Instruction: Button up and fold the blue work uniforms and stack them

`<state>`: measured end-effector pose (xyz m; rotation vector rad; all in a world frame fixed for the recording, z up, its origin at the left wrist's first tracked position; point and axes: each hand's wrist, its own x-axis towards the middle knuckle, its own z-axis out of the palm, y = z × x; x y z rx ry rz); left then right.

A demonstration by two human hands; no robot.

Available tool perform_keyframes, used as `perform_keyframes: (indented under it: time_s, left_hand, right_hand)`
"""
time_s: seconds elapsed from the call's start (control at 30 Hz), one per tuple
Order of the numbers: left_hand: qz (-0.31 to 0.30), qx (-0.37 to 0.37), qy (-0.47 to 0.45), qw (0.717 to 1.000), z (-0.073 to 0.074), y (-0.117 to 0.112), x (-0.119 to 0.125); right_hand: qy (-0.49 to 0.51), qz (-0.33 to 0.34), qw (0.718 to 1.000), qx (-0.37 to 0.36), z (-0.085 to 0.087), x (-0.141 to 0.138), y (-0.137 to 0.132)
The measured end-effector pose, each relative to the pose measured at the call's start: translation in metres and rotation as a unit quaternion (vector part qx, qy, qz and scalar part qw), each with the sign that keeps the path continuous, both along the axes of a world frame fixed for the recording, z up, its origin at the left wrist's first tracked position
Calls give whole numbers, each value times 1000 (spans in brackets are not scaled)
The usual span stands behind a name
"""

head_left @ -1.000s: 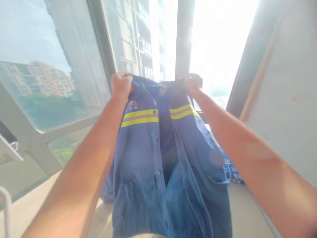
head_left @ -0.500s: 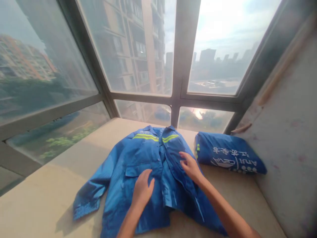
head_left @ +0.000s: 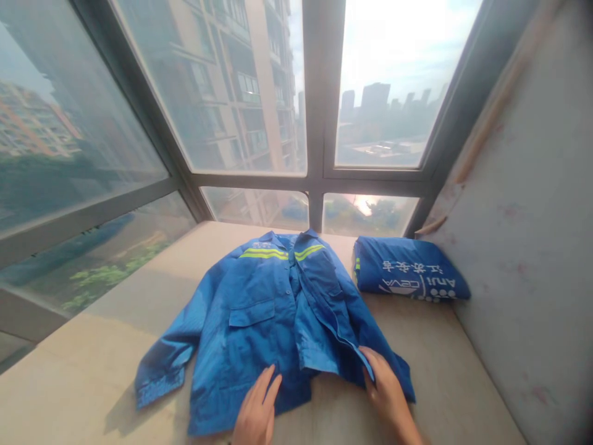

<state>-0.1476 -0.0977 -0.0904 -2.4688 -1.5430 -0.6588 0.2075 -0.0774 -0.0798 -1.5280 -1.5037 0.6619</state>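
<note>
A blue work jacket with yellow-green stripes across the chest lies spread face up, collar toward the windows. Its front is unfastened and the right-hand panel is partly folded over. My right hand pinches the lower corner of that panel between thumb and fingers. Over the bottom hem of the left-hand panel is my left hand, its fingers stretched out and holding nothing; whether it touches the cloth I cannot tell. The sleeve at the left lies bent outward.
A folded blue garment with white lettering sits at the back right, beside the wall. Window frames rise along the back and left of the pale ledge.
Both hands have come down toward the near edge of the jacket. My right hand, earlier over the chest area, now grips the front panel's lower corner. The view has shifted slightly.
</note>
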Motion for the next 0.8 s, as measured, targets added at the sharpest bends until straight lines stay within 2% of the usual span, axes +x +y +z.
perform_keyframes:
  time_s: [0.13,0.2,0.27,0.37,0.47,0.53,0.6,0.67,0.7,0.73,0.8]
  left_hand:
    - [46,-4,0,999,2,-1,-30]
    - [48,-9,23,999,-3,-7,-48]
    - [39,-25,47,998,-6,-15,-61]
    - [24,-54,66,996,-5,-27,-68]
    - [6,-69,63,996,3,-39,-68]
    - [1,-72,54,996,10,-46,-70]
    - [-8,-69,46,997,16,-50,-75]
    - [-30,-61,43,997,21,-52,-80]
    - [-42,-55,43,997,23,-52,-83]
    - [-50,-48,44,997,24,-51,-85]
    - [-54,-35,47,997,25,-50,-89]
  right_hand:
    - [74,-78,993,-38,29,24,18]
    - [113,-119,984,-68,52,38,26]
    - [133,-138,979,-62,78,52,38]
    - [129,-169,977,17,124,71,63]
    - [72,-189,976,78,179,79,91]
    - [16,-186,973,139,215,71,105]
    - [-31,-170,961,214,244,48,112]
    - [-72,-111,956,262,255,9,111]
    - [-95,-57,958,264,253,-15,107]
    - [-118,4,959,257,245,-40,101]
    - [-177,137,951,212,213,-87,85]
